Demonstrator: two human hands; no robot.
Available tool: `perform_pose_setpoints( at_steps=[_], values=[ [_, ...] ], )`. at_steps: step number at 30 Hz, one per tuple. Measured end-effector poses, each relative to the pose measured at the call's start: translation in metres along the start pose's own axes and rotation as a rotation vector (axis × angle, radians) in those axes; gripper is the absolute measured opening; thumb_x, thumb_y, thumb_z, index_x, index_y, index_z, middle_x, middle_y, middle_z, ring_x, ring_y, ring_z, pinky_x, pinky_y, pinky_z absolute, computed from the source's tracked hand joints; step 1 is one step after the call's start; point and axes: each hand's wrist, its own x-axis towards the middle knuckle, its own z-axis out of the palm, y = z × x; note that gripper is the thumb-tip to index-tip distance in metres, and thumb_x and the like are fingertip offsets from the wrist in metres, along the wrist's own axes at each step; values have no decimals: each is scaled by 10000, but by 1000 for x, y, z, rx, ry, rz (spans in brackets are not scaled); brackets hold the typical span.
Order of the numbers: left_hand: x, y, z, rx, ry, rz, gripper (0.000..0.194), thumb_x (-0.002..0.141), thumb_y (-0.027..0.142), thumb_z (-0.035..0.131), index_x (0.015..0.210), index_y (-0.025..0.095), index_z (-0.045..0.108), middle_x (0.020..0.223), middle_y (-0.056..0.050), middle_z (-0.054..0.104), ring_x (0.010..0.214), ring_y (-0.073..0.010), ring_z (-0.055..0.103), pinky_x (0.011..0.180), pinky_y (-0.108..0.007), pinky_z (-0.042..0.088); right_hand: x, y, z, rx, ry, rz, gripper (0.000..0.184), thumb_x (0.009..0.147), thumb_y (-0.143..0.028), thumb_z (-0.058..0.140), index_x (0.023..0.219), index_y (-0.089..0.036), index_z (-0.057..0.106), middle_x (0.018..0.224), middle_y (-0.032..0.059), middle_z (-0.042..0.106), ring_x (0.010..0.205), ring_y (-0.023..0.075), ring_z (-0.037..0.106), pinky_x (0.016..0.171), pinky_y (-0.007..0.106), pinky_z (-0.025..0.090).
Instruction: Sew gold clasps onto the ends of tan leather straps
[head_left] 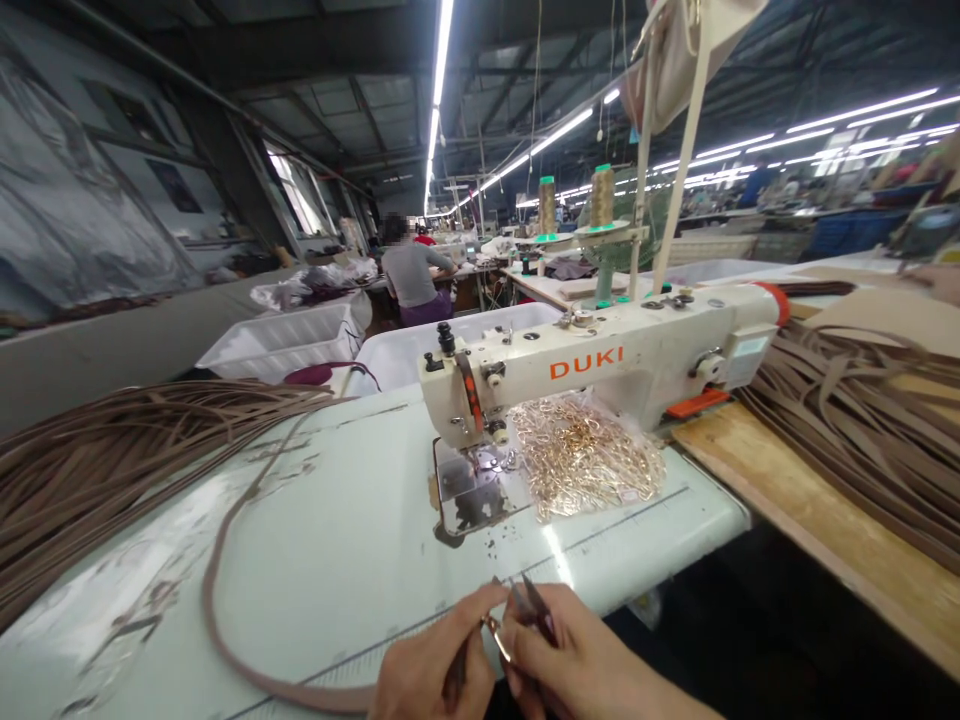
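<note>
My left hand [427,665] and my right hand [577,660] meet at the near edge of the sewing table [337,540]. The left fingers pinch the end of a brown leather strap [225,590] that curves away to the left and back. The right hand is closed round small thread snips [534,603] and touches a gold metal ring [495,632] at the strap's end. A white DUKI sewing machine [600,365] stands behind the hands, its needle plate [469,490] bare.
A clear bag of gold metal buckles [585,455] lies under the machine arm. Piles of brown straps lie at the left [97,460] and right [862,420]. White bins [285,340] stand behind the table. A person [412,275] works further back.
</note>
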Motion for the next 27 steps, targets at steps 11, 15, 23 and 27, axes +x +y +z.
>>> perform_pose_setpoints(
  at_steps=[11,15,23,27],
  values=[
    [4,8,-24,5,-197,-57,167,927,238,405,1086,227,456,998,-18,603,885,-111,614,794,-182,484,-5,4,-13,113,-130,99,243,852,-341,528,716,-140,518,495,-36,511,318,31,318,337,182,124],
    [-1,7,-25,52,-220,14,147,967,238,342,992,232,487,879,10,614,779,-98,614,735,-170,485,-10,-7,-19,-17,-146,133,236,881,-348,488,770,-146,538,604,-1,600,406,62,476,393,177,229],
    [-1,7,-19,262,-65,267,288,976,229,314,855,214,575,749,5,627,639,-99,611,633,-170,506,-12,-21,-3,-705,161,-192,166,837,-363,609,930,-252,690,864,-6,682,815,150,614,746,225,436],
    [-4,3,-17,248,-56,114,208,951,336,429,873,223,585,743,19,631,649,-102,614,632,-164,504,-12,-4,-1,-730,225,-291,190,896,-328,518,939,-221,669,860,20,666,799,144,615,735,222,445]
  ],
)
